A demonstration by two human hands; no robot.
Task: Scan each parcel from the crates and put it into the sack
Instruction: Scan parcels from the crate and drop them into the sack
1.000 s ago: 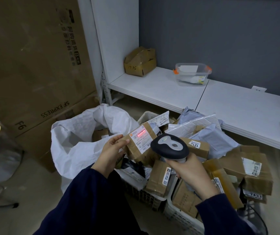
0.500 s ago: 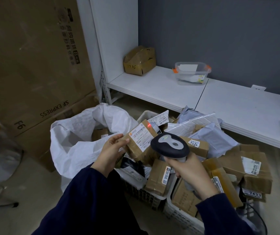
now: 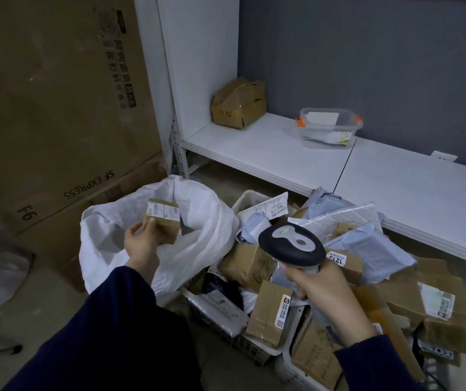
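**A:** Starting from the left, what was there?

**B:** Tall cardboard cartons [image 3: 56, 108] stood against the wall. Just beside them the white sack [image 3: 203, 221] sat on the floor with its mouth slumped open.

**A:** And the parcel?

**B:** A small brown parcel [image 3: 166, 224], label facing up, was in the air over the sack's mouth and not yet inside. The left hand [image 3: 141, 244] pinched it by its near lower corner. The thumb lay on the near face and the other fingers were curled behind it, mostly hidden.

**A:** So which step was that?

**B:** I judged it the drop-off. No scan light showed on the label, so the scan was probably done, though that one view couldn't prove it.

**A:** What about the other hand?

**B:** The right hand [image 3: 322, 289] had its fingers wrapped round the handle of the scanner [image 3: 291, 245], whose head was held above the heap. I couldn't tell whether a finger sat on the trigger.

**A:** And further right?

**B:** The white crates [image 3: 242, 199] stood just beside the sack, piled with brown boxes and grey mailer bags. A low white shelf [image 3: 268, 150] ran behind them.

**A:** What did the next move call for?

**B:** The pinch had to open so the parcel would fall clear of the rim and into the sack. Then the left hand would go right to the heap for another parcel and turn its label toward the scanner.
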